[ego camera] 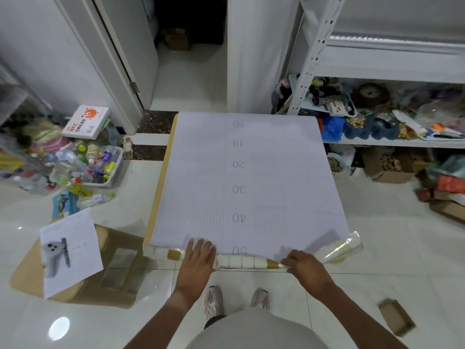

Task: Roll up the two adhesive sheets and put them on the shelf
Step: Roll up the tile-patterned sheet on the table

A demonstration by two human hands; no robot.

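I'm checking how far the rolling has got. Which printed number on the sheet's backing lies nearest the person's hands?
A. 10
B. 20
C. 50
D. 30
C: on the sheet, the 50 sits just above the rolled edge, between the left hand and right hand; the other numbers lie further up.

Adhesive sheet (pixel 251 177): pale lilac backing, grey printed numerals and ruled grid. Rolled edge (pixel 241 262) between the fingers (pixel 201 245): white tile pattern with gold squares. Floor (pixel 377 248): glossy white tile.
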